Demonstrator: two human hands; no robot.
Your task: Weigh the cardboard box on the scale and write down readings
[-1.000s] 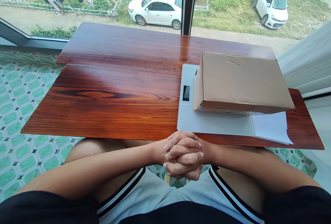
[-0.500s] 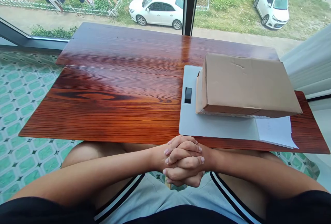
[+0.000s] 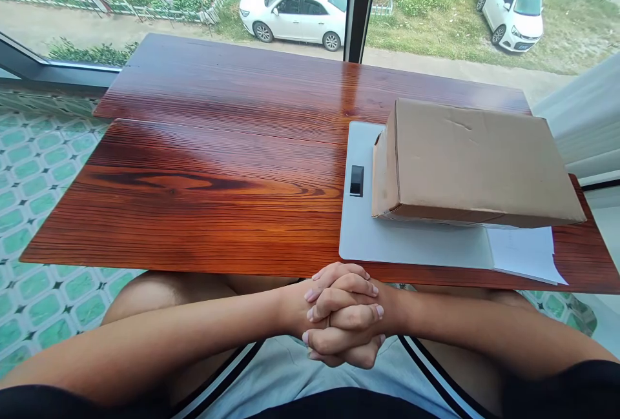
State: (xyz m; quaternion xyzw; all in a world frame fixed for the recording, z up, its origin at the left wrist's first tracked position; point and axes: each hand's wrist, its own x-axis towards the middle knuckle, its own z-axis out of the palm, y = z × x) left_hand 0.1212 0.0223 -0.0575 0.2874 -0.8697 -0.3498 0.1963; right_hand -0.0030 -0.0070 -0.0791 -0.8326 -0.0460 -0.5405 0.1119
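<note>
My left hand (image 3: 357, 317) and my right hand (image 3: 332, 299) are clasped together, fingers interlaced, just in front of the table's near edge and above my lap. Both are closed, and no object shows between them. A thin ring is on one finger. Beyond them on the table lies a flat pale scale (image 3: 416, 246) with a small dark display (image 3: 356, 181). On top of it rests a closed brown cardboard box (image 3: 479, 161), which hides much of the scale. Some white paper sheets (image 3: 526, 252) stick out at the scale's right end.
The reddish-brown wooden table (image 3: 194, 212) stretches left and back toward a window with a dark frame post (image 3: 361, 12). Outside are a white car (image 3: 295, 12) and a second white car (image 3: 513, 12). A pale curtain (image 3: 588, 115) hangs at the right. Green-patterned floor tiles (image 3: 36, 206) show at the left.
The view has shifted slightly, so the table, scale and box appear a little nearer and lower. My hands stay clasped, a touch lower in the picture.
</note>
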